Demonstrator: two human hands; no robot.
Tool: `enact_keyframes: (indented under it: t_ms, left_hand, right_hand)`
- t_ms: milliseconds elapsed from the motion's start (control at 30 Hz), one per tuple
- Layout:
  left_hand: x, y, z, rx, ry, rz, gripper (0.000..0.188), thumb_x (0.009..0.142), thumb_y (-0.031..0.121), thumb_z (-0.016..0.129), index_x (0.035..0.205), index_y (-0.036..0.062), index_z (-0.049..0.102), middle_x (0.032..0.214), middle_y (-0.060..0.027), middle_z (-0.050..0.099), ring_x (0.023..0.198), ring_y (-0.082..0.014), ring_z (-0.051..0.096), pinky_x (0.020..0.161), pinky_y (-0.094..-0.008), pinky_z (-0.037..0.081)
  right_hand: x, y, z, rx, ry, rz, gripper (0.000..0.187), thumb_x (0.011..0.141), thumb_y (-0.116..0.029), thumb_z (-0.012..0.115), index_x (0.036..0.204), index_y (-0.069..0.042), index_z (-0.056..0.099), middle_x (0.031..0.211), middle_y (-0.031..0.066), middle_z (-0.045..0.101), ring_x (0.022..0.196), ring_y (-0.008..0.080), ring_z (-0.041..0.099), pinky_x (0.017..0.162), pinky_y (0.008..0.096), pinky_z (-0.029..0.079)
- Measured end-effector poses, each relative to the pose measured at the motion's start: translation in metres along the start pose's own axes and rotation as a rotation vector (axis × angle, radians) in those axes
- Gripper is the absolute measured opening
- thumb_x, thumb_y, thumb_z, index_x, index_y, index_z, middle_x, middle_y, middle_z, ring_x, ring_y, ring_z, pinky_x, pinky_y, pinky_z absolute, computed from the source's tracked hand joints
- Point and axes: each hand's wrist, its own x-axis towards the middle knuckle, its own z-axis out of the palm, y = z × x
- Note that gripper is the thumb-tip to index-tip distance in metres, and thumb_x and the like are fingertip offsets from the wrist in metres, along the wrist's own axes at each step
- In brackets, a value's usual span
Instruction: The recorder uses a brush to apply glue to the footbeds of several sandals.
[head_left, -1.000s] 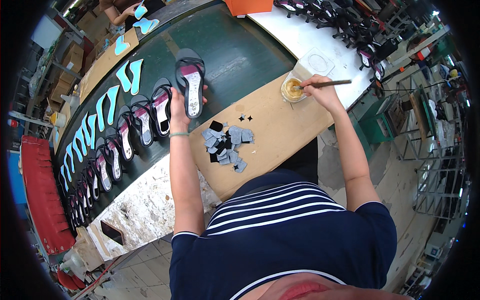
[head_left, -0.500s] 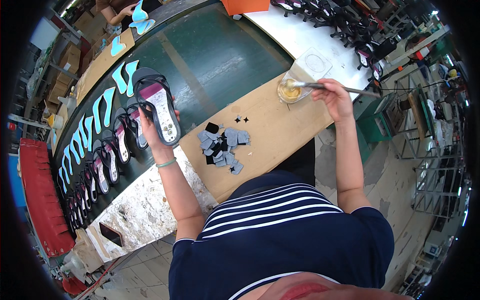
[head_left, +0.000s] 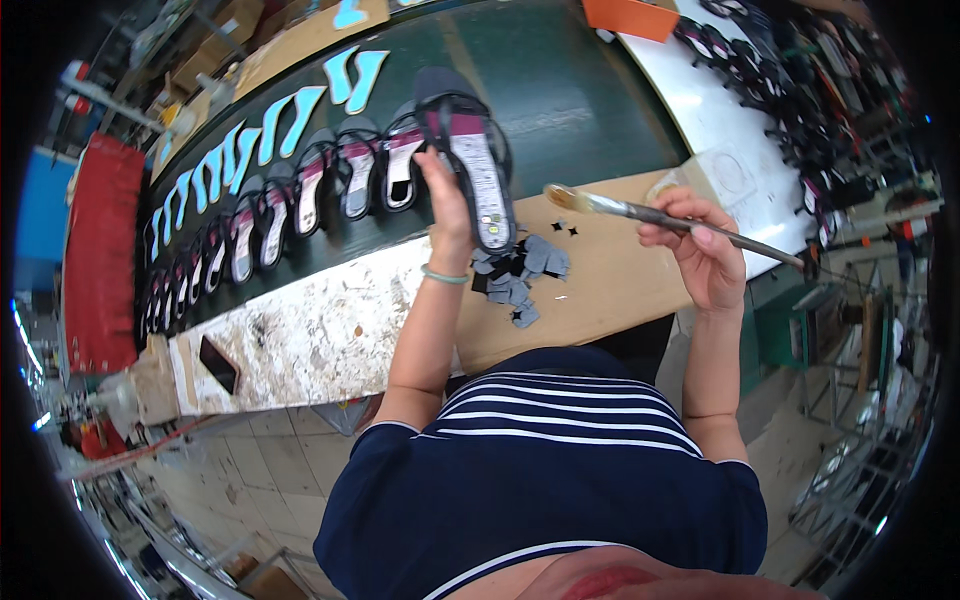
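Note:
My left hand (head_left: 449,210) grips a dark strappy sandal (head_left: 482,175) by its side, insole up; the insole is pale with a maroon band, and small round spots show at the heel. In my right hand (head_left: 702,245) is a paintbrush (head_left: 625,209), held by its dark handle with the amber-wet bristles pointing left toward the sandal, apart from it. Behind the right hand a clear glue container (head_left: 672,181) is mostly hidden. Below the sandal's heel lies a pile of small grey and black fabric pieces (head_left: 525,268) on a cardboard sheet (head_left: 610,290).
A row of similar sandals (head_left: 272,230) stands on the green belt (head_left: 540,70), with pale blue-edged insole pieces (head_left: 290,120) behind it. A phone (head_left: 219,366) lies on the stained white board (head_left: 320,330). More sandals (head_left: 750,80) and an orange box (head_left: 632,18) are at far right.
The brush has come out of the glue container and moved left toward the sandal. The view has turned, so the sandal row and table now appear shifted.

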Motion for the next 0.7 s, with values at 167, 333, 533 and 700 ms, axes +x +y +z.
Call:
enact_keyframes:
  t_ms: [167, 333, 533, 700]
  left_hand:
    - [-0.010, 0.003, 0.001, -0.080, -0.127, -0.006, 0.065, 0.099, 0.064, 0.015, 0.129, 0.0119, 0.042, 0.097, -0.0074, 0.062, 0.075, -0.0163, 0.064, 0.059, -0.0292, 0.056]
    - [-0.024, 0.014, 0.016, -0.079, -0.072, -0.017, 0.063, 0.101, 0.061, 0.014, 0.127, 0.0112, 0.043, 0.096, -0.0063, 0.063, 0.078, -0.0150, 0.064, 0.063, -0.0284, 0.056]
    - [-0.030, 0.024, 0.029, -0.073, -0.023, 0.061, 0.073, 0.097, 0.068, 0.018, 0.119, 0.0070, 0.052, 0.097, -0.0052, 0.062, 0.089, -0.0138, 0.060, 0.074, -0.0281, 0.051]
    - [-0.028, 0.024, 0.032, -0.110, 0.048, 0.069, 0.074, 0.098, 0.068, 0.018, 0.120, 0.0072, 0.053, 0.102, -0.0040, 0.061, 0.090, -0.0142, 0.059, 0.080, -0.0291, 0.050]
  right_hand:
    - [0.059, 0.042, 0.047, -0.523, -0.058, -0.177, 0.017, 0.089, 0.003, 0.058, 0.103, 0.010, 0.066, 0.106, 0.0166, 0.063, 0.095, 0.0257, 0.069, 0.083, 0.0343, 0.057]
    - [0.089, 0.096, 0.054, -0.822, -0.011, -0.317, 0.014, 0.086, 0.002, 0.064, 0.098, 0.007, 0.069, 0.092, 0.0144, 0.068, 0.084, 0.0170, 0.068, 0.074, 0.0273, 0.054]
    - [0.075, 0.099, 0.069, -0.855, 0.069, -0.462, 0.016, 0.082, 0.001, 0.068, 0.098, 0.005, 0.070, 0.093, 0.0168, 0.070, 0.085, 0.0239, 0.070, 0.076, 0.0299, 0.054]
    - [0.084, 0.124, 0.068, -0.991, 0.070, -0.632, 0.020, 0.080, -0.001, 0.070, 0.100, 0.003, 0.070, 0.098, 0.0174, 0.071, 0.091, 0.0288, 0.069, 0.082, 0.0341, 0.054]
